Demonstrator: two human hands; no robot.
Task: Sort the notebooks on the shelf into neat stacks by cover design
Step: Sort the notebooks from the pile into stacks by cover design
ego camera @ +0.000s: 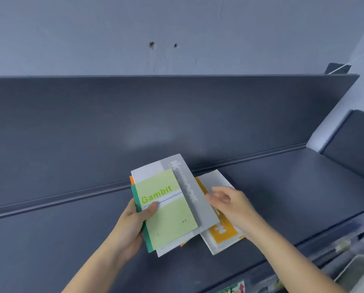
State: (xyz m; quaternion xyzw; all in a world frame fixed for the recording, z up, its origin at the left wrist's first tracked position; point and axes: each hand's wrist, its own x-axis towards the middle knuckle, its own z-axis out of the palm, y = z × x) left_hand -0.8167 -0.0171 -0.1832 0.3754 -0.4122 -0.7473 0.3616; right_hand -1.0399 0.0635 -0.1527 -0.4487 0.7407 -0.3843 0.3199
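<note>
Your left hand (134,218) grips a fanned bundle above the dark grey shelf (282,187), thumb pressed on the pale green "Gambit" notebook (168,216). Beneath that notebook sit one grey-and-white notebook (189,187) and one orange-edged cover (132,180), making three counted. Your right hand (229,204), fingers relaxed and holding nothing, hovers directly above the orange-and-white notebook (225,231), which lies on the shelf just right of the bundle with its long axis near-to-far, so this is the nearer hand; whether a second book lies there cannot be determined.
</note>
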